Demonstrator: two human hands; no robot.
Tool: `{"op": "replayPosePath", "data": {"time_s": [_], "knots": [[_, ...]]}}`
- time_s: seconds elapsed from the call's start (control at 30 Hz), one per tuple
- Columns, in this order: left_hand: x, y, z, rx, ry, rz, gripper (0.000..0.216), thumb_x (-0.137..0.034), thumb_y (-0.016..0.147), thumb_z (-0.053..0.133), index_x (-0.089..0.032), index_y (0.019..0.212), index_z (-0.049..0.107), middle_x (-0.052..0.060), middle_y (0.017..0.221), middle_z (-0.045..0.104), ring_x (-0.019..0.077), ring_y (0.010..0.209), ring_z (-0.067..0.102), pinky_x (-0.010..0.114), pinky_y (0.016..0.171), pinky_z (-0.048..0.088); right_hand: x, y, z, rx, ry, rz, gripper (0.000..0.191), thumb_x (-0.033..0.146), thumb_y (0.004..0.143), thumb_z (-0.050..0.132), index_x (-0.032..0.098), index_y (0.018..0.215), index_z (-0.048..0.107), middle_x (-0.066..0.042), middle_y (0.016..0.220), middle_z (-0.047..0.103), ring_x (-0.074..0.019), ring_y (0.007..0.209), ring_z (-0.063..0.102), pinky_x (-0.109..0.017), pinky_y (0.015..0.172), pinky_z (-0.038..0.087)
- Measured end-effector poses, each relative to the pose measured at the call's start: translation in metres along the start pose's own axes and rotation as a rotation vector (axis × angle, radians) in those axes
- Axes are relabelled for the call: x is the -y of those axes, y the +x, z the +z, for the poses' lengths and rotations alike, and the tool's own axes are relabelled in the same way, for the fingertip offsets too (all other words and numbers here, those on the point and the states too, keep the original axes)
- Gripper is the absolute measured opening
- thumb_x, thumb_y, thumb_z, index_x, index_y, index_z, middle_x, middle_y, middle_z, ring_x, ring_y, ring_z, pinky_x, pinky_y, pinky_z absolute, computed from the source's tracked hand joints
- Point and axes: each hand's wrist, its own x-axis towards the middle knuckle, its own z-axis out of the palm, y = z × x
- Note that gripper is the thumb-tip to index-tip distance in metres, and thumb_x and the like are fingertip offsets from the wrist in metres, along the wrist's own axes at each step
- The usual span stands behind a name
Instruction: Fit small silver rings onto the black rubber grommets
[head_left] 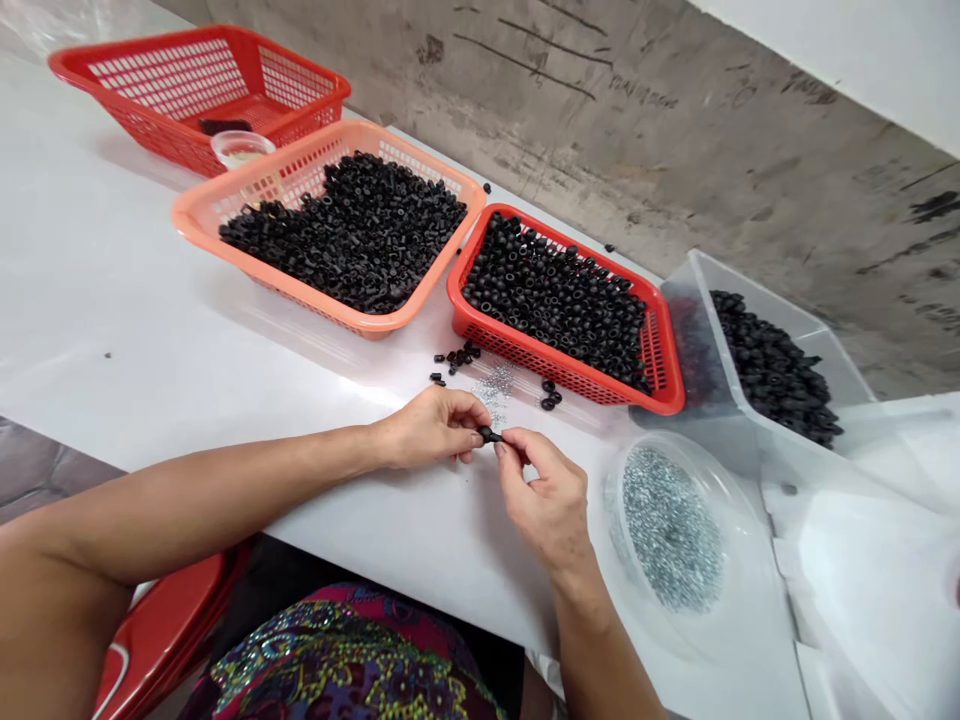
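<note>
Between my two hands, just above the white table [322, 390], is a small black plastic part [489, 435]. The thumb and fingers of my left hand [431, 428] pinch its left end. At its other end, the thumb and forefinger of my right hand [544, 490] are closed on it. Just beyond my fingers lies a little pile of tiny silvery metal pieces [495, 385]. Several short black tube-like pieces [457, 357] lie left of that pile, and a few black rings [550, 396] lie to its right.
An orange basket [375, 322] and a red basket [555, 355] hold black pieces behind my hands. Right of them stand a clear bin [757, 420] of black parts and a round tub [671, 530] of silvery pieces. A larger red basket [150, 130] sits far left, before the concrete wall [555, 110].
</note>
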Motion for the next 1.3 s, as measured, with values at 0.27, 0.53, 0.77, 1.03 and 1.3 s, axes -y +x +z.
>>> {"op": "replayPosePath", "data": {"time_s": [0.27, 0.53, 0.77, 1.03, 1.3], "knots": [[0.004, -0.001, 0.006, -0.068, 0.187, 0.063, 0.014, -0.007, 0.074, 0.051, -0.012, 0.084, 0.059, -0.004, 0.064, 0.055, 0.0073, 0.057, 0.055, 0.022, 0.058, 0.045, -0.001, 0.0, 0.0, 0.049, -0.033, -0.111, 0.013, 0.008, 0.087, 0.053, 0.015, 0.092, 0.063, -0.005, 0.08, 0.067, -0.0146, 0.073, 0.064, -0.026, 0.068, 0.051], [0.006, -0.004, 0.004, -0.067, 0.335, 0.189, 0.017, -0.009, 0.072, 0.051, -0.013, 0.081, 0.065, -0.001, 0.07, 0.062, 0.0092, 0.064, 0.054, 0.022, 0.061, 0.046, 0.003, 0.001, -0.003, 0.088, 0.024, -0.038, 0.015, 0.008, 0.083, 0.052, 0.017, 0.08, 0.064, -0.001, 0.07, 0.063, -0.012, 0.062, 0.058, -0.025, 0.06, 0.047], [-0.001, -0.009, 0.005, 0.01, 0.277, 0.067, 0.018, -0.013, 0.073, 0.053, -0.011, 0.084, 0.067, 0.0, 0.065, 0.061, 0.0095, 0.059, 0.055, 0.023, 0.059, 0.045, -0.002, 0.004, -0.008, 0.187, 0.335, 0.383, 0.007, 0.019, 0.075, 0.061, 0.018, 0.075, 0.068, 0.002, 0.057, 0.061, -0.0096, 0.049, 0.051, -0.022, 0.046, 0.042], [-0.007, -0.011, 0.005, 0.032, 0.235, -0.01, 0.019, -0.012, 0.072, 0.052, -0.011, 0.084, 0.067, 0.001, 0.066, 0.063, 0.01, 0.057, 0.056, 0.023, 0.056, 0.045, -0.007, 0.009, -0.005, 0.294, 0.609, 0.631, 0.01, 0.026, 0.07, 0.064, 0.017, 0.071, 0.066, 0.001, 0.054, 0.061, -0.0102, 0.043, 0.05, -0.023, 0.041, 0.041], [-0.006, -0.012, 0.01, -0.081, 0.429, 0.025, 0.019, -0.006, 0.07, 0.049, -0.012, 0.078, 0.065, -0.001, 0.064, 0.058, 0.0095, 0.06, 0.049, 0.022, 0.056, 0.04, 0.005, 0.002, 0.006, 0.141, 0.17, 0.258, 0.014, 0.015, 0.075, 0.053, 0.017, 0.069, 0.065, 0.001, 0.059, 0.058, -0.0098, 0.052, 0.049, -0.023, 0.051, 0.041]]}}
